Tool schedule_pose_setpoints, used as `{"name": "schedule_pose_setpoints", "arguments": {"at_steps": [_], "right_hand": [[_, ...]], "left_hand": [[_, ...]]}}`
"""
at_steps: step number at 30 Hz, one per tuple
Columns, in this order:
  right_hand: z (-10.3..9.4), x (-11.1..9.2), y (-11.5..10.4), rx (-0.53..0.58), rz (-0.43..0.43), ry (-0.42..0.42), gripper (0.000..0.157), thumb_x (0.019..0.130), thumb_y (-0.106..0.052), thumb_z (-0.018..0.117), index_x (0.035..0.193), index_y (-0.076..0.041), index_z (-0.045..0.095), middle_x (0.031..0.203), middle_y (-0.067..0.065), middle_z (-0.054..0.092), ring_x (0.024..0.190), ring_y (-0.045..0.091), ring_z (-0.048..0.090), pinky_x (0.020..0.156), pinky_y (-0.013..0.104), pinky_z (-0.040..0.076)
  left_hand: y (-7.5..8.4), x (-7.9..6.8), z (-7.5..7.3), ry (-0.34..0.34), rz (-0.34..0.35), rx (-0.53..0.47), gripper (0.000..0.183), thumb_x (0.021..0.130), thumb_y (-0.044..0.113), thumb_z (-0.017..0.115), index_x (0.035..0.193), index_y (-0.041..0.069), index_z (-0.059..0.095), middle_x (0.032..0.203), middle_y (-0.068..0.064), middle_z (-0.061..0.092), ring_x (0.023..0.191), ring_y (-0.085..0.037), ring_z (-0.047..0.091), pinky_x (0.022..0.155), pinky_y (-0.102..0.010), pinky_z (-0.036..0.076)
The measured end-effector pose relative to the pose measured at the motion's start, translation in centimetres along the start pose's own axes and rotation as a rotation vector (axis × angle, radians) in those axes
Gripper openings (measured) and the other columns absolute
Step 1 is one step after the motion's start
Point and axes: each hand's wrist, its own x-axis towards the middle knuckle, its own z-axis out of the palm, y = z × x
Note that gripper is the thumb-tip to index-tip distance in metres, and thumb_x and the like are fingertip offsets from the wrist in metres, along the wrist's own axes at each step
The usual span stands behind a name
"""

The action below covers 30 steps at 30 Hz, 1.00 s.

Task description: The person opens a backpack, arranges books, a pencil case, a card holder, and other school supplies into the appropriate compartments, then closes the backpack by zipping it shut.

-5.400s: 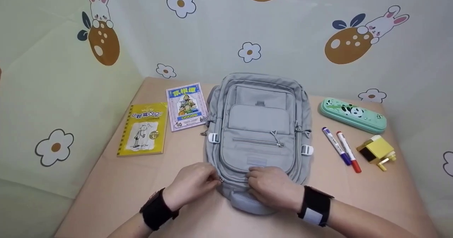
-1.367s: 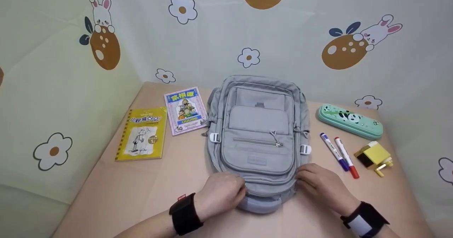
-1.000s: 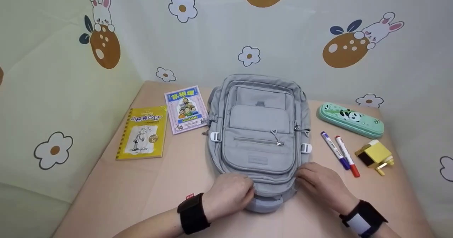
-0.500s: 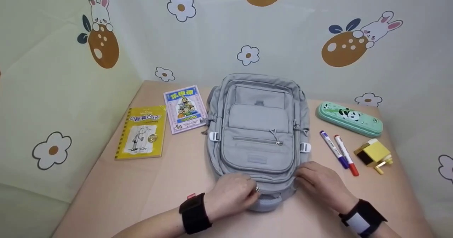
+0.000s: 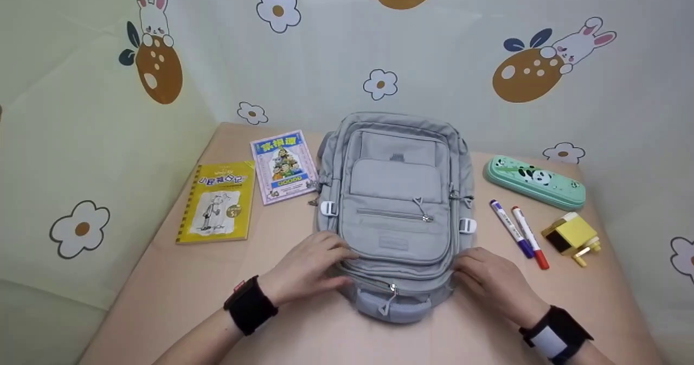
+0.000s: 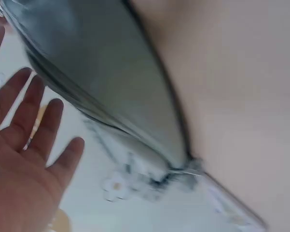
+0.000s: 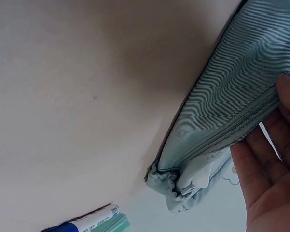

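Note:
A grey backpack (image 5: 401,186) lies front side up on the table, its top handle (image 5: 393,308) toward me. Near that handle a zipper pull (image 5: 393,288) stands mid-way along the curved zipper, its loop hanging down. My left hand (image 5: 312,267) is at the bag's near left corner with fingers spread, and in the left wrist view its fingers are extended beside the bag's side. On the near right corner, my right hand (image 5: 493,281) pinches the bag's edge; the right wrist view shows the thumb and fingers on either side of the zipper tape (image 7: 236,123).
Left of the bag lie a yellow book (image 5: 217,202) and a pink-and-blue book (image 5: 284,167). To the right are a green panda pencil case (image 5: 534,180), a blue marker (image 5: 512,229), a red marker (image 5: 530,237) and a yellow crank pencil sharpener (image 5: 572,235). Patterned curtains surround the table.
The zipper pull went rightward from the bag's near left corner with my left hand, which then let go and moved back left, opening. My right hand shifted from the handle area to the right edge.

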Motion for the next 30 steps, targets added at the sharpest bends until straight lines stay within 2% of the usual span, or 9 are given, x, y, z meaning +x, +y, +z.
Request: {"name": "schedule_pose_setpoints", "arguments": {"at_steps": [3,6,12,18,21,25,30], "right_hand": [[0.1,0.0,0.1,-0.01,-0.022,0.029,0.026,0.086,-0.01,0.081,0.108,-0.02,0.075,0.113,-0.007,0.071,0.105,0.012,0.066,0.085,0.036,0.057],[0.1,0.0,0.1,-0.005,-0.023,0.033,0.026,0.086,-0.01,0.081,0.109,-0.02,0.075,0.113,-0.008,0.071,0.105,0.011,0.066,0.085,0.035,0.056],[-0.1,0.0,0.0,0.001,-0.007,0.016,0.028,0.086,-0.01,0.081,0.11,-0.021,0.074,0.114,-0.009,0.071,0.105,0.011,0.066,0.085,0.036,0.056],[-1.0,0.5,-0.7,-0.038,0.038,-0.065,0.023,0.088,-0.011,0.078,0.11,-0.019,0.076,0.11,-0.007,0.072,0.103,0.012,0.066,0.084,0.037,0.057],[-1.7,1.0,-1.8,-0.063,0.059,-0.071,0.018,0.087,-0.015,0.077,0.104,-0.02,0.076,0.102,-0.009,0.071,0.095,0.01,0.066,0.078,0.036,0.057],[-1.9,2.2,-4.2,-0.063,0.062,-0.014,0.008,0.087,-0.025,0.079,0.092,-0.023,0.073,0.088,-0.015,0.063,0.079,0.004,0.058,0.065,0.028,0.051],[-0.8,4.2,-7.9,-0.086,0.033,0.022,0.022,0.09,-0.041,0.077,0.079,-0.024,0.071,0.075,-0.017,0.056,0.066,0.002,0.05,0.058,0.024,0.043]], "left_hand": [[-1.6,-0.5,0.3,-0.016,0.012,-0.045,0.036,0.087,0.034,0.081,0.117,0.015,0.074,0.115,0.004,0.067,0.116,-0.017,0.055,0.104,-0.036,0.044],[-2.4,-0.6,0.6,-0.034,0.024,-0.049,0.026,0.088,0.032,0.081,0.108,0.016,0.077,0.107,0.005,0.069,0.112,-0.017,0.058,0.102,-0.036,0.045],[-2.7,-0.4,0.8,-0.06,0.031,-0.036,0.015,0.09,0.031,0.079,0.099,0.02,0.078,0.099,0.007,0.069,0.104,-0.014,0.059,0.095,-0.032,0.047],[-2.7,-0.5,0.9,-0.062,0.017,-0.035,0.014,0.09,0.03,0.078,0.099,0.02,0.078,0.1,0.007,0.069,0.104,-0.015,0.06,0.096,-0.033,0.048],[-2.6,-0.5,0.9,-0.065,0.014,-0.036,0.014,0.091,0.03,0.077,0.099,0.019,0.077,0.1,0.007,0.069,0.104,-0.015,0.059,0.095,-0.033,0.048],[-2.6,-0.6,0.8,-0.059,0.014,-0.041,0.013,0.091,0.03,0.077,0.099,0.019,0.077,0.099,0.007,0.068,0.103,-0.015,0.059,0.094,-0.033,0.048],[-2.7,-0.6,0.9,-0.057,0.018,-0.037,0.012,0.092,0.029,0.076,0.097,0.019,0.076,0.097,0.006,0.067,0.101,-0.015,0.059,0.091,-0.034,0.048]]}}
